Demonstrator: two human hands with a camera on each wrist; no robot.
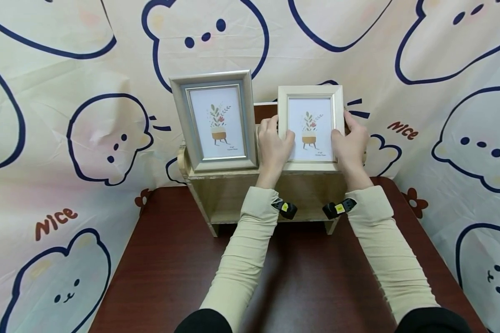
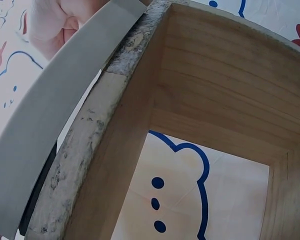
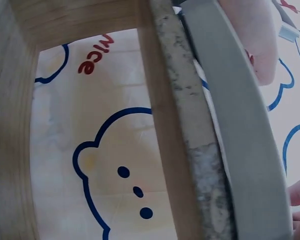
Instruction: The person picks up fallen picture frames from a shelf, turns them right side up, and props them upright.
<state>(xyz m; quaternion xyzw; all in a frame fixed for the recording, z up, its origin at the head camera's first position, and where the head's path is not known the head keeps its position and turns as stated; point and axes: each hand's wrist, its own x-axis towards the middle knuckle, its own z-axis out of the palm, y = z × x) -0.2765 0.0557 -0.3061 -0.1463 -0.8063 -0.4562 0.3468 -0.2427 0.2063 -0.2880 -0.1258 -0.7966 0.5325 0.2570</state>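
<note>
A cream picture frame (image 1: 310, 122) with a potted-plant print stands upright on top of a wooden shelf unit (image 1: 271, 196). My left hand (image 1: 273, 145) holds its left side, thumb on the front border. The right hand (image 1: 352, 143) grips the opposite side, its thumb on the front and fingertips at the outer edge. Both wrist views show the bottom border of the frame (image 2: 55, 100) along the shelf's worn front edge (image 3: 190, 120). To the left, a larger silver-grey picture frame (image 1: 218, 122) with a similar print leans slightly on the same top.
The shelf unit stands at the back of a dark red-brown table (image 1: 291, 277), and its lower compartment is open to the front. Behind it hangs a cloth (image 1: 108, 134) with cartoon bears. Each wrist wears a small black camera (image 1: 339, 208).
</note>
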